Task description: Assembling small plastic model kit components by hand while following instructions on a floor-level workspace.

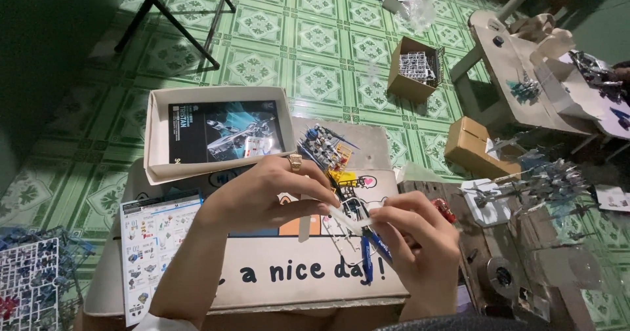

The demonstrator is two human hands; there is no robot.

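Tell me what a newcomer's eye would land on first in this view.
Probably the two hands at centre: the left hand and right hand pinch a thin white plastic sprue piece, the right also gripping a blue-handled tool, over a small lap table. Behind them lies an open white box lid holding a dark booklet, on a green patterned tile floor.
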